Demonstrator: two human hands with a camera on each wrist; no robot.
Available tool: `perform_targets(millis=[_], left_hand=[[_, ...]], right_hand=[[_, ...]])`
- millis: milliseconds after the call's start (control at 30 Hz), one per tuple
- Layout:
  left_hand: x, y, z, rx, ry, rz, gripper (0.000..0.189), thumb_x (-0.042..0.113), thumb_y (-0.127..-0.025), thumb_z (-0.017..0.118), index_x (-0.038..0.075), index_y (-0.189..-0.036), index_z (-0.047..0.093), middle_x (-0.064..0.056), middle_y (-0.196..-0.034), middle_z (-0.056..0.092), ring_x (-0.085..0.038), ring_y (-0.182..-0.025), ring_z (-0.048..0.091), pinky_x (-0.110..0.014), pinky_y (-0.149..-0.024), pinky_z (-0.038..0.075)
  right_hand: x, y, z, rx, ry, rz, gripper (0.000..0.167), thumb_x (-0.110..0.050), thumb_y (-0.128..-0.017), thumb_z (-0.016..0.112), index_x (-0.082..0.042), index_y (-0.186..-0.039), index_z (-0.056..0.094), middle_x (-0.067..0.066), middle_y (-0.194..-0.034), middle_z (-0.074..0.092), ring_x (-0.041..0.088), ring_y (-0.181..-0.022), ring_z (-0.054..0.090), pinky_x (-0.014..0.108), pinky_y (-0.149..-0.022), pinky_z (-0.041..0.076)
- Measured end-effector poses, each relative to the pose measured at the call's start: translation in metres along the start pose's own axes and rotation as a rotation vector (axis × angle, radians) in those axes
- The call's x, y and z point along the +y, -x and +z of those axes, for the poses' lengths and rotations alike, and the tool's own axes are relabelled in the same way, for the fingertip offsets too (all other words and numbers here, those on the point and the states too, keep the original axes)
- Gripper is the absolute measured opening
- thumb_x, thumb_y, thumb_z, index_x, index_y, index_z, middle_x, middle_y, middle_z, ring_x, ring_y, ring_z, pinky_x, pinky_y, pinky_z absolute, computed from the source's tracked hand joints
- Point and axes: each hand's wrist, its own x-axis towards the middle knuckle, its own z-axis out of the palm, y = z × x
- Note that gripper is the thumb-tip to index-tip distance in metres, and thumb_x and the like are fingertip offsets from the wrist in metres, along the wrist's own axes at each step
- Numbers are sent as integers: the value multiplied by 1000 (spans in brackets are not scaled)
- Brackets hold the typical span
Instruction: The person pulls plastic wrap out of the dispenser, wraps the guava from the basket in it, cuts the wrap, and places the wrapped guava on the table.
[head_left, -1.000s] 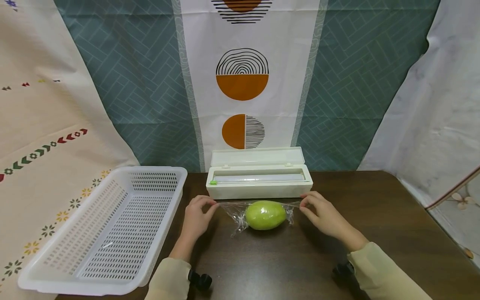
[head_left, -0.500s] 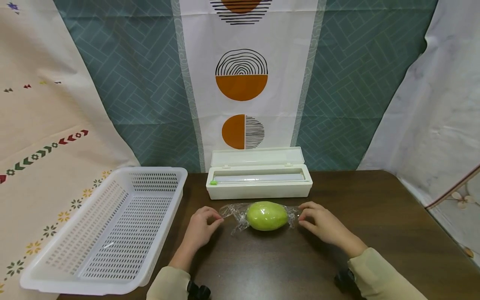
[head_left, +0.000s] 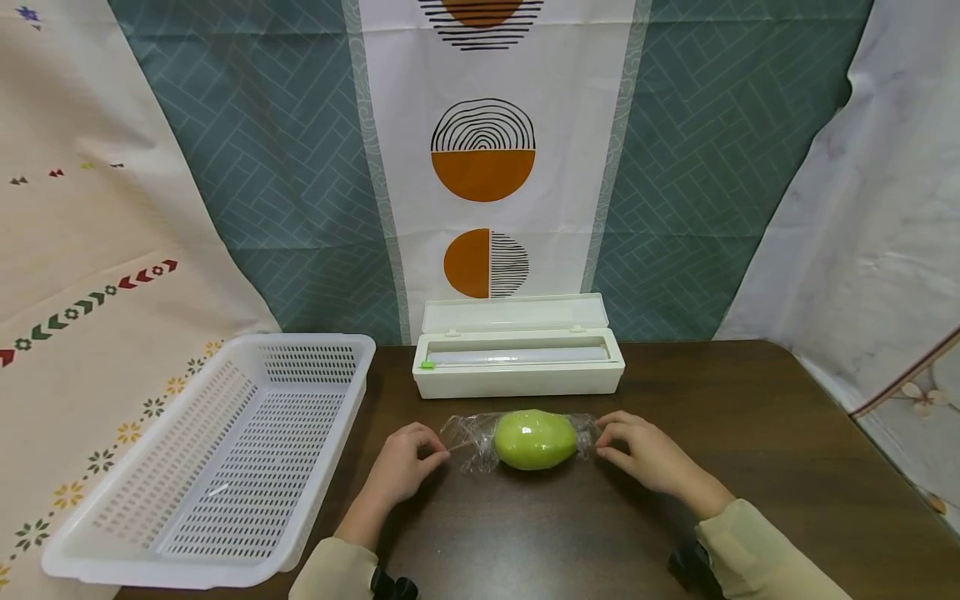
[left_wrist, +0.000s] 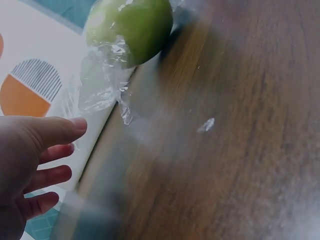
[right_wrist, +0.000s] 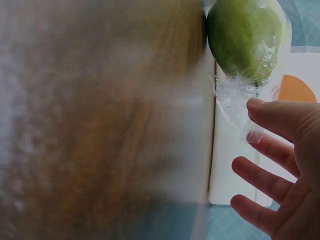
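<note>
A smooth green, mango-shaped fruit (head_left: 535, 440) lies on the dark wooden table, wrapped in clear plastic wrap (head_left: 474, 435) that sticks out crumpled at both ends. At the left end my left hand (head_left: 405, 462) pinches the wrap's loose edge between thumb and index finger. My right hand (head_left: 637, 450) is at the opposite end, thumb and index finger at the film. In the right wrist view, film overlaps the index fingertip (right_wrist: 254, 137), and the other fingers spread apart. The left wrist view shows the wrap's end (left_wrist: 107, 85) gathered beside the thumb.
Behind the fruit stands a white wrap dispenser (head_left: 517, 383), lid raised, with a roll of film and a green slider inside. A white perforated basket (head_left: 330, 450) sits at the left. Patterned cloth (head_left: 675, 167) hangs behind the table.
Both hands have come nearer the viewer and lower, and the left hand has moved in towards the fruit. The film, stretched wide before, is now gathered shorter; the fruit has shifted slightly towards the viewer.
</note>
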Motion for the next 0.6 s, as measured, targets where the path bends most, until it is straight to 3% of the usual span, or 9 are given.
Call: perform_targets(millis=[267, 600], left_hand=[[0, 1, 0, -57, -17, 6, 14, 16, -79, 76, 22, -69, 66, 8, -84, 60, -13, -84, 59, -37, -78, 51], [-1, 6, 0, -82, -10, 12, 8, 18, -79, 75, 20, -74, 69, 7, -86, 63, -14, -86, 61, -35, -77, 52]], right_hand=[[0, 3, 1, -20, 8, -3, 5, -21, -88, 67, -22, -83, 68, 5, -118, 62, 26, -105, 62, 44, -87, 51], [0, 5, 0, -46, -6, -14, 5, -24, -89, 66, -22, -85, 69, 3, -116, 63, 25, -103, 63, 42, -85, 52]])
